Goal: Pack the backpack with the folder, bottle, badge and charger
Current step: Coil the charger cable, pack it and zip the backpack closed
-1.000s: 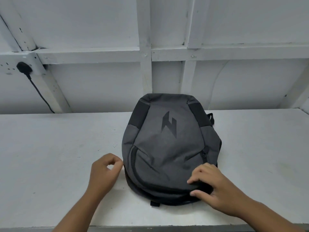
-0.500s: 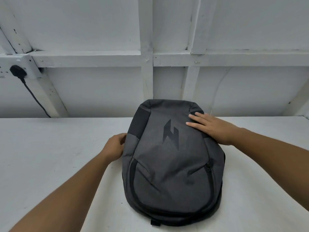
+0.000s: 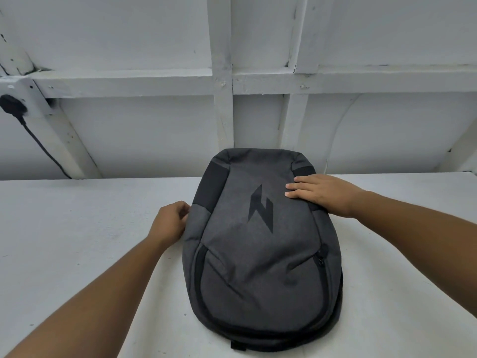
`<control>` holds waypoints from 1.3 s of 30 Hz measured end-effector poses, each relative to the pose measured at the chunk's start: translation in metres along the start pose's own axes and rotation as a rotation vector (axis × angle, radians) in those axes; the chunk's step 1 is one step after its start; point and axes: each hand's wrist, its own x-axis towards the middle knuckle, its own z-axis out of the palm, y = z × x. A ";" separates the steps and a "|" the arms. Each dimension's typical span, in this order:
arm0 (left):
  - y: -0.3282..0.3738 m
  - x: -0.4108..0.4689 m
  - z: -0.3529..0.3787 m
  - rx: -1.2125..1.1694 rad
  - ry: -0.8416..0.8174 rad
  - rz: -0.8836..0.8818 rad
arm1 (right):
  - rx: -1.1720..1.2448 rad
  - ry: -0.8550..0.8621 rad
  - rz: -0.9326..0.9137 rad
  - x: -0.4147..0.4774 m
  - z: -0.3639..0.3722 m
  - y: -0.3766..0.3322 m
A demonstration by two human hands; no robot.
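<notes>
View: head
Backpack [image 3: 258, 267]: lies flat on the counter [image 3: 77, 228], front panel up, top end towards the wall.
Zips: the front pocket zip pull [image 3: 321, 257] sits at the right side, and the pocket appears closed. No open compartment shows.
Left hand [image 3: 170, 222]: fingers curled on the backpack's left edge, gripping the side.
Right hand [image 3: 322, 193]: flat, fingers straight, pressing on the upper right of the front panel. It holds nothing.
Folder, bottle, badge, charger: none in view. It cannot be told whether they are inside.
Step in hand: likely steadying or squaring the backpack on the counter, with both hands on it.
Progress: not determinable, as the closed backpack fits either the start or the end of packing.
Next move: if packing has yet to start, one hand must hold the backpack down while the other finds the main zip pull, not seen here, and draws it open.
</notes>
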 end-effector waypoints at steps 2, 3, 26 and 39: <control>-0.002 -0.001 -0.002 0.030 -0.003 0.011 | 0.009 0.013 0.016 -0.002 -0.001 -0.003; -0.003 -0.001 -0.003 0.047 -0.008 0.016 | 0.009 0.022 0.025 -0.003 -0.001 -0.005; -0.042 -0.061 -0.037 0.166 0.073 0.047 | -0.383 -0.319 0.360 -0.020 -0.051 -0.118; -0.051 -0.085 -0.055 0.241 0.154 0.051 | -0.214 -0.267 0.509 -0.017 -0.063 -0.159</control>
